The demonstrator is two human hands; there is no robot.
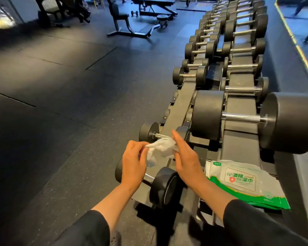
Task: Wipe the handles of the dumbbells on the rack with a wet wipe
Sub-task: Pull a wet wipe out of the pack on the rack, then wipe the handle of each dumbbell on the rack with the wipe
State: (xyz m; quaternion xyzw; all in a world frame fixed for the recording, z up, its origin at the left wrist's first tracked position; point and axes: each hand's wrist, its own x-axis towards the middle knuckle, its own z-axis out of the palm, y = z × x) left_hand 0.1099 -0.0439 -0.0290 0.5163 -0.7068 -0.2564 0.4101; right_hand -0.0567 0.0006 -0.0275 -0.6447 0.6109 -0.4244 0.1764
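Fingers of your left hand (132,161) are curling in and pinching one edge of the wipe (160,150), while your right hand (185,160) is lying nearly flat against the other side, fingers straight and together, pointing toward 12 o'clock; whether its thumb is also catching the sheet, you cannot tell. You are holding the wipe bunched between both hands, just above the lower tier of the rack (242,139), with a small dumbbell (149,134) showing behind it at 12 o'clock and another dumbbell (163,185) lying below at 6 o'clock.

Expect the wipe to be limp, thin and damp: it is creasing into soft white folds and will likely cling to itself, so you are better off spreading it over your palm than working from a corner. Each handle (244,118) is a bright metal bar, knurled in the middle, which should grip the cloth and drag at it. Wrap the sheet round the bar between the heads, since those black, smooth, rounded heads look heavy and are best left seated. At 3 o'clock from your right hand the pack (238,180) of wipes is lying on the rack, a glossy white-and-green soft pouch, crinkled.
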